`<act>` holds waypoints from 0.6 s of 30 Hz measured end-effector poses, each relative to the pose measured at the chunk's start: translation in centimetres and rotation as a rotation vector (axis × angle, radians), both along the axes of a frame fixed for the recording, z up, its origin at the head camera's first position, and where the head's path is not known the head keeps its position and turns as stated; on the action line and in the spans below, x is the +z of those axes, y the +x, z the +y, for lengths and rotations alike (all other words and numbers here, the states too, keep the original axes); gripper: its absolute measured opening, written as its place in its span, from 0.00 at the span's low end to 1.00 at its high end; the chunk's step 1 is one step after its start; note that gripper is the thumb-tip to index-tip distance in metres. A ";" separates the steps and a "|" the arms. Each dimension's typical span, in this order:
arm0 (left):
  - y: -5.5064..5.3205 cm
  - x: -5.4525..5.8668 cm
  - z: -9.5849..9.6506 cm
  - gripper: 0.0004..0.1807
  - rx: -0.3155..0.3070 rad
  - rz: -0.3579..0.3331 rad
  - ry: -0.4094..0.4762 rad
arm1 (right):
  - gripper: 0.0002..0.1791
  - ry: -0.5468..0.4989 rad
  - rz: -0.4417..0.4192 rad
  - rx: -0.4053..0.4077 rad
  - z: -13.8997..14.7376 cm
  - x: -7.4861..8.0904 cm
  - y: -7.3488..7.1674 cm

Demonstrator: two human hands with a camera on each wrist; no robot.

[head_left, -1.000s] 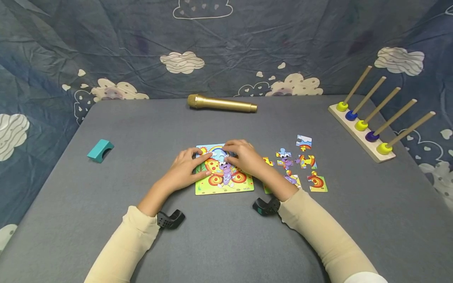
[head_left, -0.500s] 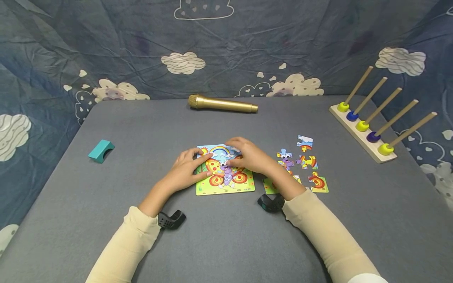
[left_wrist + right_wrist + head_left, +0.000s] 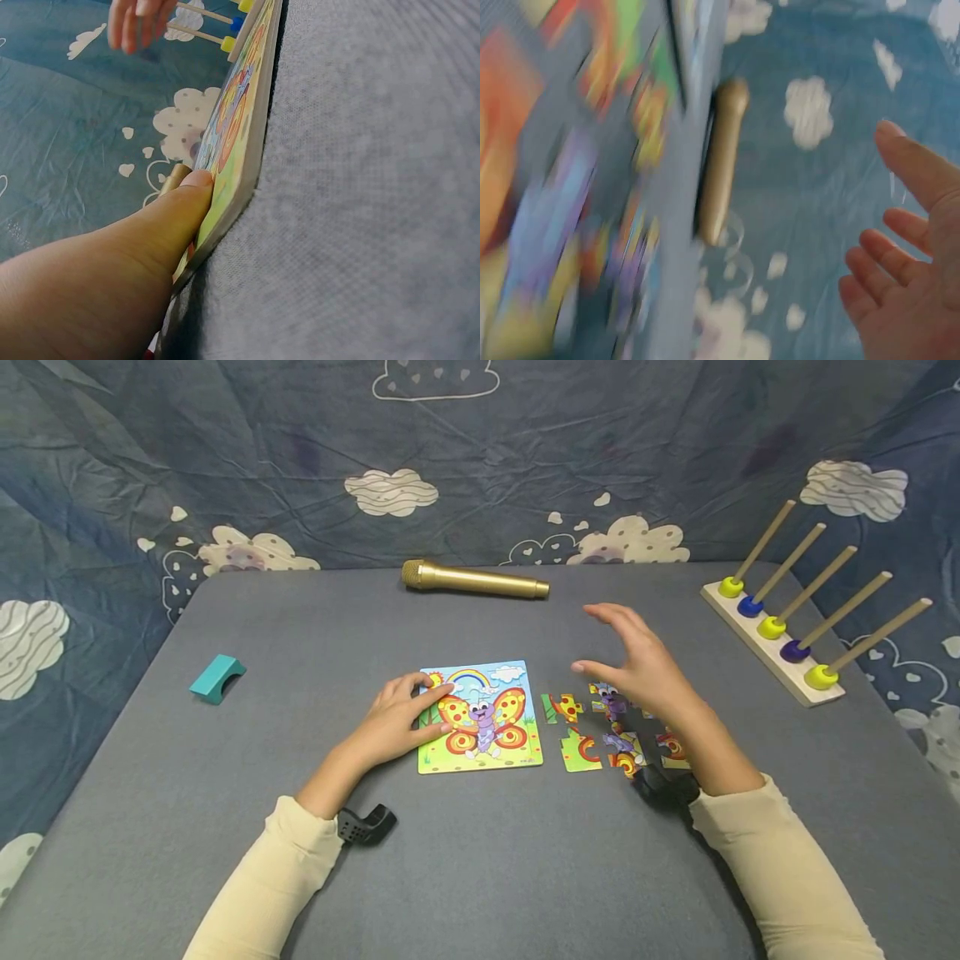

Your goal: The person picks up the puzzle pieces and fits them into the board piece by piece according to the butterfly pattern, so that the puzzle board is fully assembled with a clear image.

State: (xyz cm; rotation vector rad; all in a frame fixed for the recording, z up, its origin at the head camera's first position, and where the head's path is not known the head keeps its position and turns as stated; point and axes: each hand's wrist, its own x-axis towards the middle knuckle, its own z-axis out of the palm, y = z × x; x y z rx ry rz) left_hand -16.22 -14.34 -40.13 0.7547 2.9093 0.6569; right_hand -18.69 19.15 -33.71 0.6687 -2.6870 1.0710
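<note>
A square puzzle board (image 3: pixel 486 753) with a butterfly and rainbow picture lies mid-table. My left hand (image 3: pixel 393 717) rests on its left part, fingers spread and relaxed. In the left wrist view the thumb (image 3: pixel 180 202) lies on the board's face. Over the loose jigsaw pieces to the right, my right hand (image 3: pixel 648 672) is raised, thumb and fingers apart with nothing between them. Below it, a green piece (image 3: pixel 579 760), a yellow-winged piece (image 3: pixel 562 707) and a purple one (image 3: pixel 622 743) show, while others are partly hidden by the hand and wrist.
A gold microphone (image 3: pixel 476 581) lies at the table's back. At the right, a wooden peg rack (image 3: pixel 783 664) holds several upright rods with yellow and blue beads. A teal arch block (image 3: pixel 216 679) sits at the left. A patterned cloth (image 3: pixel 480 452) hangs behind.
My right hand has left the board's upper right and moved right, opening over the loose pieces. The board's picture is now more visible. My left hand stays in place.
</note>
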 end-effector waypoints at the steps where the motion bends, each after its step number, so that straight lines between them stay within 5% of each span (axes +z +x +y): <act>1: 0.0 0.0 0.0 0.32 0.000 -0.001 0.001 | 0.40 -0.011 0.001 -0.023 0.9 -0.2 0.0; 9: 0.0 -0.1 0.0 0.32 0.005 -0.008 0.001 | 0.39 -0.052 -0.054 -0.164 5.8 -2.5 -0.8; 18: -0.1 -0.1 0.0 0.32 0.007 -0.014 0.005 | 0.39 0.000 -0.203 -0.213 8.1 -4.9 -1.2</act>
